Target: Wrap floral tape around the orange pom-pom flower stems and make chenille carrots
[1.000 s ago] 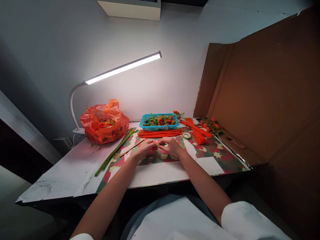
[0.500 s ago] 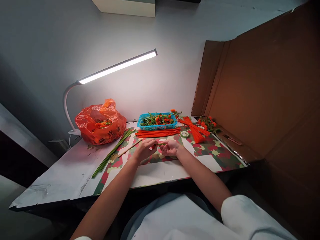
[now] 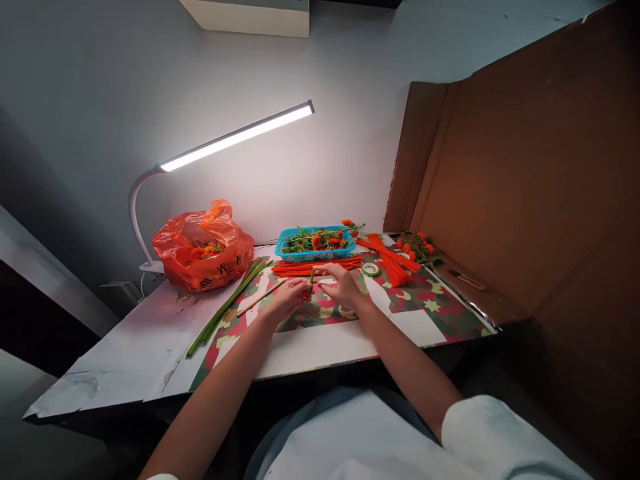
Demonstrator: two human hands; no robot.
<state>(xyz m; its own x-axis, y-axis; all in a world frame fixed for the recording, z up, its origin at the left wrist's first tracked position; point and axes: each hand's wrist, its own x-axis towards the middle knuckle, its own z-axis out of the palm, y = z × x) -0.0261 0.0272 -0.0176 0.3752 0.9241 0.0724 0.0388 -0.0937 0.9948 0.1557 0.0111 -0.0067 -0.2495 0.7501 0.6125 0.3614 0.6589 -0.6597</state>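
Above the middle of the table, my two hands meet around a short green pipe cleaner (image 3: 313, 275), which stands upright between them. My left hand (image 3: 289, 298) pinches its lower end, where a bit of red or orange shows at the fingertips, too small to make out. With thumb and forefinger curved, my right hand (image 3: 343, 287) touches the upper end. Just behind lie orange pipe cleaners (image 3: 320, 268) in a row. A roll of green tape (image 3: 371, 269) is to the right of my right hand. A thin wooden stick (image 3: 261, 298) lies left of my left hand.
Green pipe cleaners (image 3: 225, 313) lie at left beside an orange plastic bag (image 3: 205, 260) of flowers. A blue basket (image 3: 315, 254) holds orange flowers. Crossed orange bundles (image 3: 393, 260), more flowers (image 3: 415, 247) and a cutter (image 3: 467, 280) are at right, by a cardboard wall (image 3: 525, 187). A lamp (image 3: 240, 137) overhangs.
The green pipe cleaner has turned from lying nearly level to upright. My right hand has turned over from palm up and risen, its fingers now at the upper end.
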